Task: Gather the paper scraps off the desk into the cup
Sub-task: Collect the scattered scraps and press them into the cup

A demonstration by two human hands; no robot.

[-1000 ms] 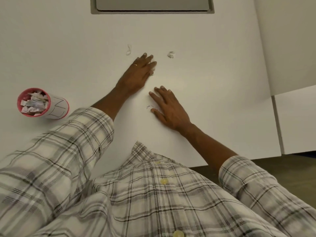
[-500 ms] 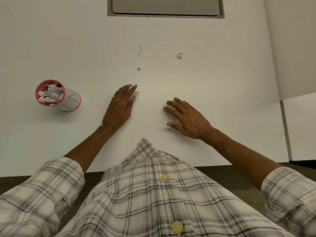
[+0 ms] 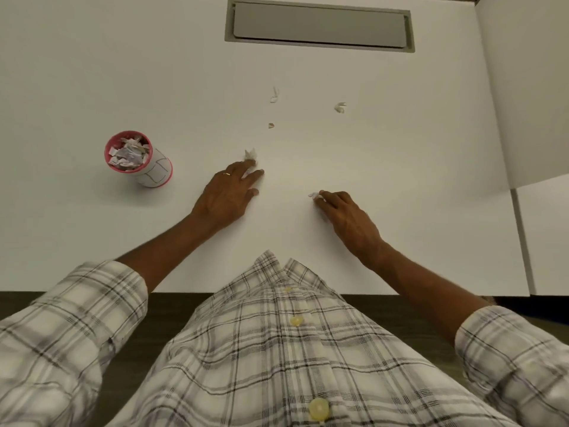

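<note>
At mid-frame, left hand (image 3: pixel 228 197) lay flat, fingers spread, tips touching a crumpled scrap (image 3: pixel 250 154); right hand (image 3: pixel 348 217) curled, pinching another scrap (image 3: pixel 314 195). 3 more scraps (image 3: pixel 340 107) sat above, w/ cup (image 3: pixel 138 160), nearly full, at left. Step looked like pick-up; next probably needs both scraps carried left to cup.
</note>
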